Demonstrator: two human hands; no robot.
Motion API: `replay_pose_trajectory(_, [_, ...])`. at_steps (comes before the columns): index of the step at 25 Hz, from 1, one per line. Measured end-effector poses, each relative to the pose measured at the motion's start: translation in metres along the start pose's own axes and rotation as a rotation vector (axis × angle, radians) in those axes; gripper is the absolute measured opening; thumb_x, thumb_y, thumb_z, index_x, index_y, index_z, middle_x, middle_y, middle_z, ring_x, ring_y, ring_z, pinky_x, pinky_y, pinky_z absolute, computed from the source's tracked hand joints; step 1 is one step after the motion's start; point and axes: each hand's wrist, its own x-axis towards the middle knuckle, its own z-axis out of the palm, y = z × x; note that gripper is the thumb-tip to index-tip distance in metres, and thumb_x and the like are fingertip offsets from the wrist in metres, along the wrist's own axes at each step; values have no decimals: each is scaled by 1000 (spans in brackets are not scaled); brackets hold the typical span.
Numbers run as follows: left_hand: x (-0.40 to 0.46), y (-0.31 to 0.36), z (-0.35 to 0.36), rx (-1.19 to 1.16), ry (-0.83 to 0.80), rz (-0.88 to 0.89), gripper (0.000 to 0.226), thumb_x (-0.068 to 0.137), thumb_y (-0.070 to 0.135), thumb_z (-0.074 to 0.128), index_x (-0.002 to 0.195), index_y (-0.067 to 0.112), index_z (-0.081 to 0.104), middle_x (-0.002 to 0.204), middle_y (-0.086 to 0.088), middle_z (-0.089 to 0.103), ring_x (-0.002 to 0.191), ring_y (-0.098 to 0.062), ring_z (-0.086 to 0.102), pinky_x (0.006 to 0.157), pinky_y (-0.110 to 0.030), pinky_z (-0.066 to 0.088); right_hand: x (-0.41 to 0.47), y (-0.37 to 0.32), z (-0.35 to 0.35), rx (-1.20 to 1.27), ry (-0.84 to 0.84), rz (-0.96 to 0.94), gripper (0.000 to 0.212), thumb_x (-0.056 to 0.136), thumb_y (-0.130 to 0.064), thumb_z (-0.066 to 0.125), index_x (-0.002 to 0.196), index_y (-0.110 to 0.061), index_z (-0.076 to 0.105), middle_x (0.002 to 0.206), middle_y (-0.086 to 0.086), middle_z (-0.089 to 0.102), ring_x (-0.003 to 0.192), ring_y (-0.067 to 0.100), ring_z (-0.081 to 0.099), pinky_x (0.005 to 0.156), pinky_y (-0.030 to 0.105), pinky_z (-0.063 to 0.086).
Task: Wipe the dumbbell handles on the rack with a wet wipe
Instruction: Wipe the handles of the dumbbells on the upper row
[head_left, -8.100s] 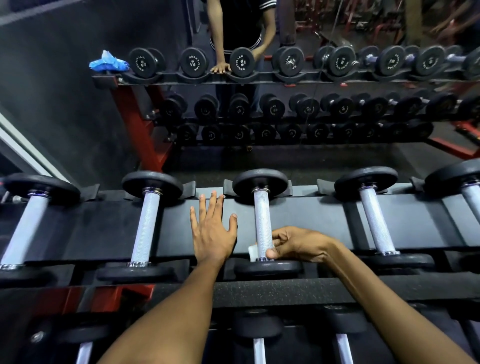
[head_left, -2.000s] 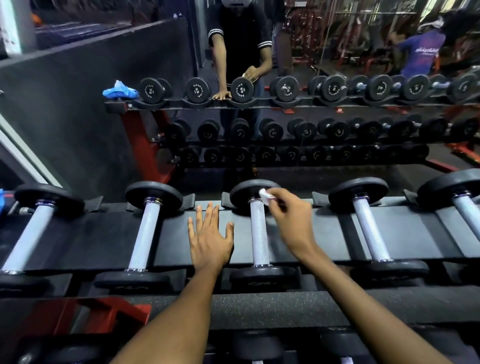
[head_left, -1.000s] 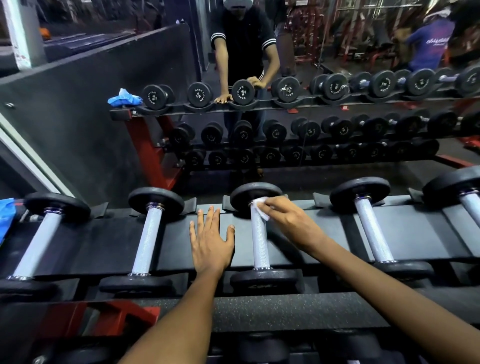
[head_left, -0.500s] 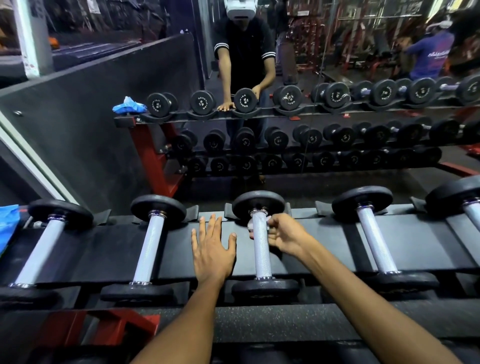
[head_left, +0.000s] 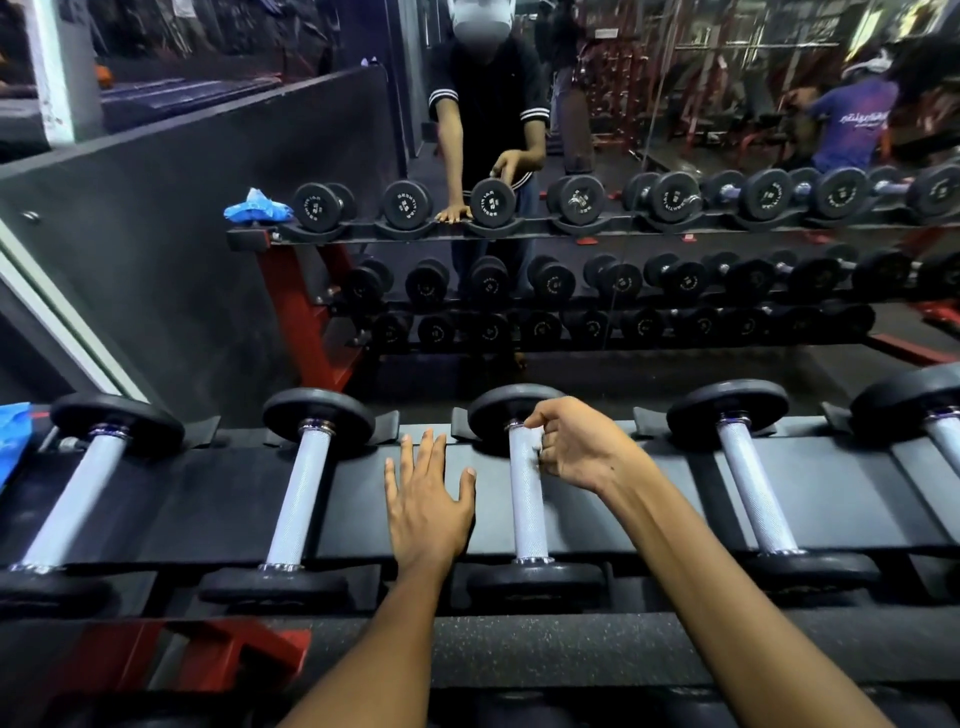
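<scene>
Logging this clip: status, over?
Left hand flat on rack pad. Right hand curled round dumbbell handle, far end. Wipe hidden. Nothing blocking.

A gym, weights area. A black tiered rack (head_left: 519, 654) with red frame parts is loaded with a row of dumbbells (head_left: 524, 499), each with black round heads and a knurled metal handle. A wall mirror (head_left: 675, 364) behind reflects three shelves of numbered dumbbells. Red exercise machines (head_left: 727, 93) and a second person in a blue shirt (head_left: 852, 130) are seen in the reflection. Dark flooring is visible below.
</scene>
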Motion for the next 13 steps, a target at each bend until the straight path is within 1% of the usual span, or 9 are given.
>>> replay_pose_trajectory(1, [0, 0, 0, 1, 1, -1, 62, 97, 50, 38, 153, 24, 26, 161, 8, 18, 150, -10, -3, 118, -29, -15, -1, -1, 3, -12, 16, -4, 20, 81, -1, 42, 63, -9, 45, 57, 3, 44, 51, 16, 42, 52, 26, 37])
replay_pose_trajectory(3, [0, 0, 0, 9, 4, 3, 62, 97, 50, 38, 152, 24, 26, 161, 8, 19, 150, -10, -2, 119, -30, -14, -1, -3, 7, 26, -19, 54, 20, 82, 3, 34, 69, -5, 46, 72, 10, 47, 64, 22, 48, 71, 33, 45])
replay_pose_trajectory(4, [0, -1, 0, 8, -2, 1, 62, 97, 49, 38, 152, 24, 27, 161, 7, 19, 150, -10, -2, 119, -30, -14, -2, -3, 7, 32, -24, 88, 19, 80, 4, 32, 73, -4, 47, 76, 12, 49, 68, 24, 51, 80, 37, 46])
replay_pose_trajectory(5, [-1, -1, -1, 6, -9, 0, 62, 97, 49, 38, 152, 24, 27, 161, 7, 20, 150, -10, -2, 119, -30, -14, -2, -4, 7, 23, -28, 99, 17, 76, 5, 32, 76, -4, 46, 76, 11, 50, 67, 24, 51, 80, 36, 45])
replay_pose_trajectory(7, [0, 0, -1, 6, -8, 0, 62, 97, 49, 37, 153, 23, 27, 161, 7, 20, 150, -11, -2, 119, -30, -14, -1, -9, 7, -31, 13, 56, 14, 73, 4, 37, 74, -9, 42, 72, 8, 45, 59, 18, 43, 66, 29, 41])
replay_pose_trajectory(8, [0, 1, -1, 6, -8, -1, 63, 97, 49, 37, 153, 22, 26, 161, 6, 20, 150, -11, -3, 119, -30, -14, 0, -11, 7, -22, 34, 31, 13, 75, 4, 39, 75, -9, 42, 75, 8, 45, 61, 17, 43, 64, 28, 40])
replay_pose_trajectory(11, [-1, 1, -2, -1, -13, -4, 63, 97, 48, 38, 152, 21, 28, 160, 5, 21, 150, -12, -1, 119, -31, -13, 3, 0, 1, 15, -15, 58, 12, 83, 1, 40, 81, -5, 49, 86, 12, 55, 77, 23, 56, 78, 35, 47])
replay_pose_trajectory(12, [-1, 1, -3, -8, -19, -8, 62, 97, 48, 39, 152, 21, 28, 160, 4, 22, 150, -12, -1, 119, -31, -12, 6, 6, -5, -23, -15, 30, 9, 86, -2, 46, 82, -5, 53, 87, 13, 59, 78, 24, 59, 81, 37, 48])
replay_pose_trajectory(13, [-2, 1, -4, -12, -23, -10, 62, 97, 48, 39, 152, 20, 28, 160, 4, 22, 150, -12, 0, 120, -32, -12, 7, 10, -12, -102, 36, -43, 4, 85, -6, 56, 82, -6, 58, 84, 12, 62, 76, 24, 61, 82, 38, 50])
